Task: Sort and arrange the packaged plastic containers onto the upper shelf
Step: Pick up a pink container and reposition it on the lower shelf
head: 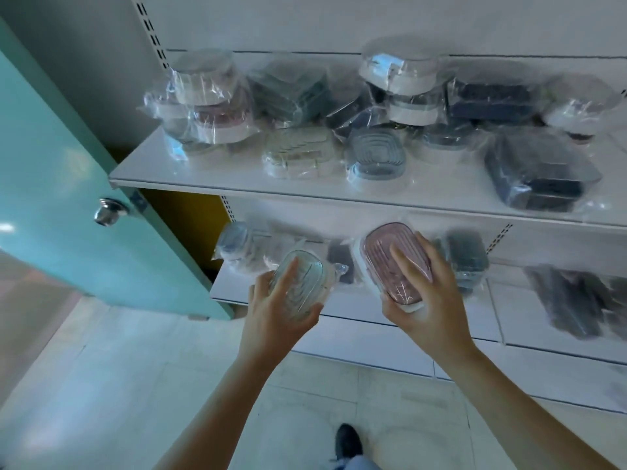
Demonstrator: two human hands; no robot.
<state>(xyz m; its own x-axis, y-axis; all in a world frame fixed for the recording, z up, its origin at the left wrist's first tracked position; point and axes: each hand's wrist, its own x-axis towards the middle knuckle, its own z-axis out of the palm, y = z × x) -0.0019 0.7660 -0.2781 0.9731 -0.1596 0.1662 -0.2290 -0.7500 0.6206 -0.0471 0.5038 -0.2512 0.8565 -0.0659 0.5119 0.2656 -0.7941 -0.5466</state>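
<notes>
Packaged plastic containers are in both hands, level with the lower shelf (373, 320) front edge: the left hand (274, 313) grips a clear ribbed container (298, 286), and the right hand (431, 293) is wrapped round a pink one (393, 262). They look light and rigid, but the loose film wrap is probably slippery, so holding across the body with fingers over the lid seems safest. Along the upper shelf (217, 171) front edge, space shows left of the beige container (298, 152).
</notes>
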